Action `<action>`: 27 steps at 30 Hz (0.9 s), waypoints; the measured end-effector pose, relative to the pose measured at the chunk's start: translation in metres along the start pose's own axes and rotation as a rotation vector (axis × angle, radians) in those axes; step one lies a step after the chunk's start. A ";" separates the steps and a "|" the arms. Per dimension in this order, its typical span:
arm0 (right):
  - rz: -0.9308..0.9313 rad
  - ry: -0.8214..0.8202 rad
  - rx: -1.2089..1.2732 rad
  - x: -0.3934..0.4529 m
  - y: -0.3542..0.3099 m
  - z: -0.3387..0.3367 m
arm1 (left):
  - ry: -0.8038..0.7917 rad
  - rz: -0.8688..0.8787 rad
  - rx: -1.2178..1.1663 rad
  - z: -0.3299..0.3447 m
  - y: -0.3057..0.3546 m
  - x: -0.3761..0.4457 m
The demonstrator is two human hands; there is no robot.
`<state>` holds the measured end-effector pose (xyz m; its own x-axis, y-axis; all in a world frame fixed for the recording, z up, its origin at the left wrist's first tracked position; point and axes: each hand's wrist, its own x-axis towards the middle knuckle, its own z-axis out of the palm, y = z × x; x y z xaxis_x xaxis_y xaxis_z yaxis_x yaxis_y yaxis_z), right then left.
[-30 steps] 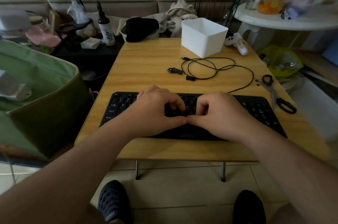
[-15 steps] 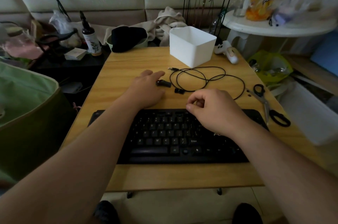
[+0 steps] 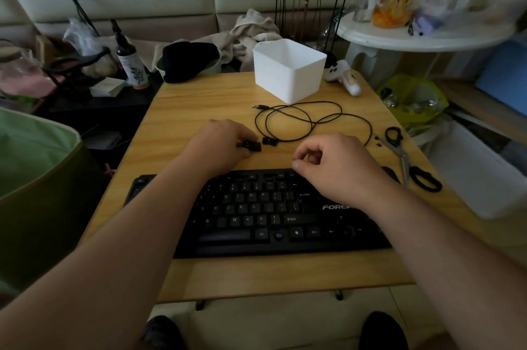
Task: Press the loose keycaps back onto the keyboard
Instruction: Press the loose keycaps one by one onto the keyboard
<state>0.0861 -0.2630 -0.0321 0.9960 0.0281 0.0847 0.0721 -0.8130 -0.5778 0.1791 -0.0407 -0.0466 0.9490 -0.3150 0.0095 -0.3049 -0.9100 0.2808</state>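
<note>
Keycaps are what I look for first: one long black keycap (image 3: 253, 146) lies on the table (image 3: 182, 110) just beyond the keyboard's far edge, and a second, smaller keycap (image 3: 269, 141) sits just to its right, beside the near loop of a black cable (image 3: 299, 121). My left hand (image 3: 221, 145) rests on the wood with its fingers curled over the left end of the long keycap, thumb and fingertips pinching it. My right hand (image 3: 332, 167) hovers over the far right part of the black keyboard (image 3: 256, 212), fingers curled in with thumb and forefinger close together; I cannot tell whether anything sits between them. The two hands are well apart, with the smaller keycap between them and a little farther away. The keyboard lies along the near edge of the table, its left end hidden under my left forearm, and most of the visible keys look seated, though the picture is dark and I cannot make out gaps. Farther off, a white plastic bin (image 3: 289, 70) stands near the far edge, and the cable coils between it and the hands. A pair of black-handled scissors (image 3: 405, 158) lies at the right edge of the table, near the keyboard's right end. A white game controller (image 3: 343, 77) sits at the far right corner, just right of the bin.
</note>
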 end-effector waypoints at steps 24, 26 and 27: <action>-0.167 0.111 0.087 -0.005 -0.001 0.002 | 0.119 0.007 -0.528 -0.015 0.023 -0.036; -0.224 0.157 0.127 -0.005 -0.002 0.001 | 0.100 0.007 -0.736 -0.016 0.034 -0.043; -0.248 0.172 0.139 -0.006 -0.003 0.001 | 0.078 0.005 -0.807 -0.016 0.038 -0.047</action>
<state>0.0804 -0.2602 -0.0322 0.9245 0.1067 0.3658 0.3294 -0.7063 -0.6266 0.1243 -0.0562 -0.0213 0.9596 -0.2722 0.0713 -0.1862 -0.4245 0.8861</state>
